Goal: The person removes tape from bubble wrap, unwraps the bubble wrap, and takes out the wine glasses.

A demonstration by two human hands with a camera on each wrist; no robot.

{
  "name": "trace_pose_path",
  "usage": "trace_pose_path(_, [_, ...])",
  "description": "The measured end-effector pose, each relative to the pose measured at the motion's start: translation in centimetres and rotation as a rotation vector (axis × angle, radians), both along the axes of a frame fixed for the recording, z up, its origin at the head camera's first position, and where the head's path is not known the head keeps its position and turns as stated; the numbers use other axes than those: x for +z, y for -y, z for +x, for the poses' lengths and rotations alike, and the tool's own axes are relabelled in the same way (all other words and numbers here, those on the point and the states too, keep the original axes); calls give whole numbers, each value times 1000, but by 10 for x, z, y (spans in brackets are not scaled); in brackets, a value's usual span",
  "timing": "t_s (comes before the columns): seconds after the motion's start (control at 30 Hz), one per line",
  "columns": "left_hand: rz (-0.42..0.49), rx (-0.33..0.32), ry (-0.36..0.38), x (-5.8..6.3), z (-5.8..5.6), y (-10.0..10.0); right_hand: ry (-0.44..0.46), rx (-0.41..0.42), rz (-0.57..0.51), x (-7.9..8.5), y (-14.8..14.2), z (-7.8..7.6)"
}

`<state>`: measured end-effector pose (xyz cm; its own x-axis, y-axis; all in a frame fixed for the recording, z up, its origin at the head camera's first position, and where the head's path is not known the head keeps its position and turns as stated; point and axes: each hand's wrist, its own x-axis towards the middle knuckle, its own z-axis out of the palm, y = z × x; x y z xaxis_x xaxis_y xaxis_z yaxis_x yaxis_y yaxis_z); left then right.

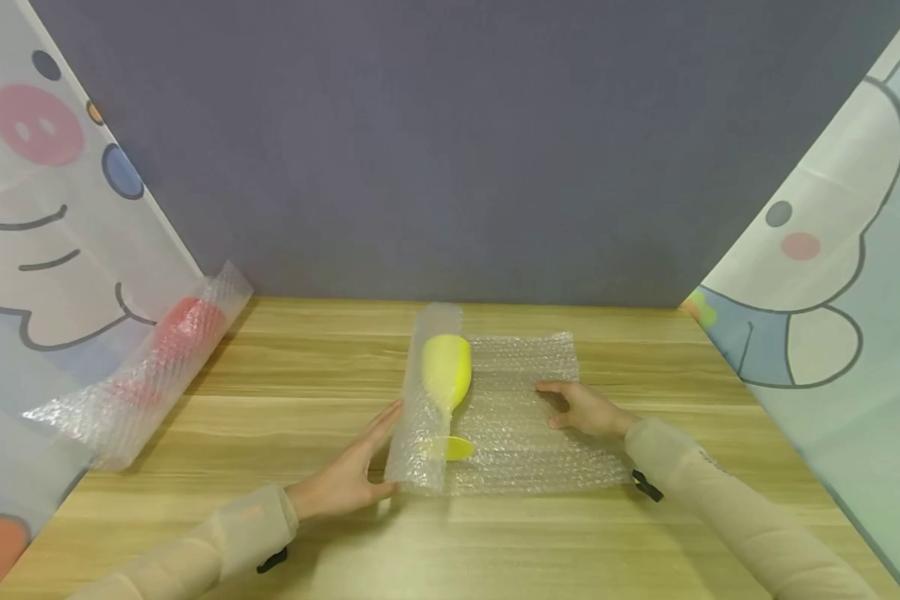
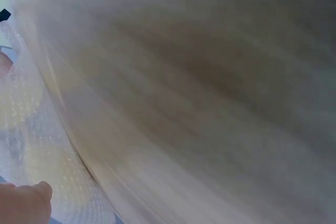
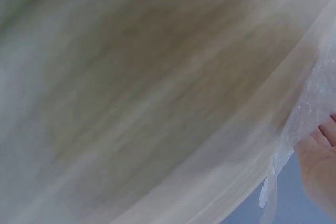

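A yellow goblet lies on a sheet of bubble wrap, its bowl toward the back and its round foot toward the front. The sheet's left part is folded over the goblet's left half, which shows through hazily. Along the folded left edge rests my left hand, thumb and fingers spread. My right hand lies over the right part of the sheet, fingers reaching left and holding nothing visible. Each wrist view catches only a hand's edge beside the bubble wrap.
At the far left, a red object wrapped in bubble wrap lies by the side wall. The wooden table meets a grey back panel. Cartoon-printed sheets flank both sides.
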<state>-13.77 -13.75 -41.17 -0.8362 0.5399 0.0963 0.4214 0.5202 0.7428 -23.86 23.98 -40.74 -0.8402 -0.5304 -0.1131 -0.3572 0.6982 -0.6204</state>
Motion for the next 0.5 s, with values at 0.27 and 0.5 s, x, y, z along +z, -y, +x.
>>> trace_pose_path(0.27, [31, 2, 40, -2, 5, 7, -17, 4, 25, -2, -1, 3])
trace_pose_path(0.5, [61, 21, 90, 1, 7, 18, 7, 4, -6, 0, 0, 0])
